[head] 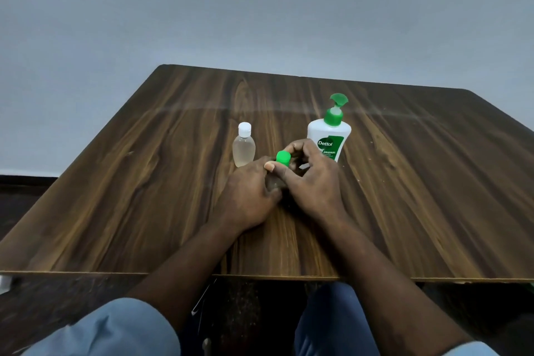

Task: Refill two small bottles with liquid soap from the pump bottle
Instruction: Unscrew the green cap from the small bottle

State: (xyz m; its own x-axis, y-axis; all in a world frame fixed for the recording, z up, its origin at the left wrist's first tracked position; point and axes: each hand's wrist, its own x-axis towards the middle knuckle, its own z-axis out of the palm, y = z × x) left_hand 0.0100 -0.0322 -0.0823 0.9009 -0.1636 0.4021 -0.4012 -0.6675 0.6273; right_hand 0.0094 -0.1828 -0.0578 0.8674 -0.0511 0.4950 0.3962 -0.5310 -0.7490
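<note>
A small clear bottle with a green cap (283, 158) stands on the wooden table (144, 182), mostly hidden by my hands. My left hand (248, 193) grips its body from the left. My right hand (313, 182) pinches the green cap between thumb and fingers. A second small clear bottle with a white cap (244, 145) stands upright just behind and to the left, partly filled with clear liquid. The white pump bottle with a green pump head (329, 128) stands behind my right hand.
The table's near edge (260, 276) runs across the lower view, with my knees below it. A plain grey wall rises behind the table's far edge. Dark floor shows at the left.
</note>
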